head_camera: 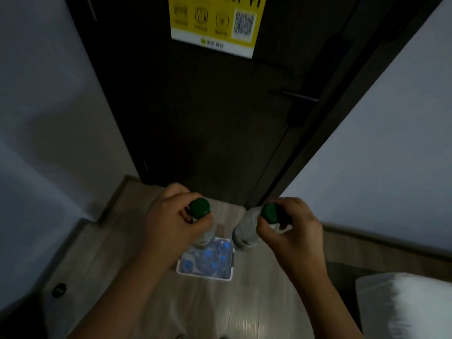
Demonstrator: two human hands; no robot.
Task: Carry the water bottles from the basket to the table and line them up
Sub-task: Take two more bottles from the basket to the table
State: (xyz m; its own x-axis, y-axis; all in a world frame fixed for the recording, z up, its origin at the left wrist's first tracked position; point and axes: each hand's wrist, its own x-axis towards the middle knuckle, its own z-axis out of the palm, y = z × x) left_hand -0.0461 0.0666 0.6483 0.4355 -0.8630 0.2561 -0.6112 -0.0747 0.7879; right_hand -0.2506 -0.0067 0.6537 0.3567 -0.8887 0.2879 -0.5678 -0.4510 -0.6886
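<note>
- I have the left hand (pixel 171 223) at about 7 o'clock of the view's centre. Its fingers (pixel 172 193) are curled tight round the neck of the left bottle (pixel 204 237), just under the green cap.
- The left bottle hangs roughly upright. Its clear body drops from the grip, and in this view its lower end overlaps the basket's 11 o'clock corner.
- The right hand (pixel 291 231) sits at about 5 o'clock of centre. Its fingers (pixel 291 206) and thumb are closed round the neck of the right bottle (pixel 244 231), also green-capped.
- The right bottle is tilted. The cap leans toward 2 o'clock and the base points toward 8 o'clock, and that base is seen just past the basket's 1 o'clock corner.
- The two held bottles are apart from each other, with a strip of floor (pixel 244 314) showing between them.
- The white basket (pixel 205 277) stands on the wooden floor at 6 o'clock, below and between the hands.
- In the basket lie several blue-capped bottles (pixel 208 253), packed close together. I can't make out their exact number.
- A dark door (pixel 208 118) fills 12 o'clock, carrying a yellow notice (pixel 215 23) with a QR code. Its door handle (pixel 298 96) is at 2 o'clock.
- White bedding (pixel 403 307) shows at 4 o'clock, and a small black round object (pixel 58 289) lies on the floor at 8 o'clock.
</note>
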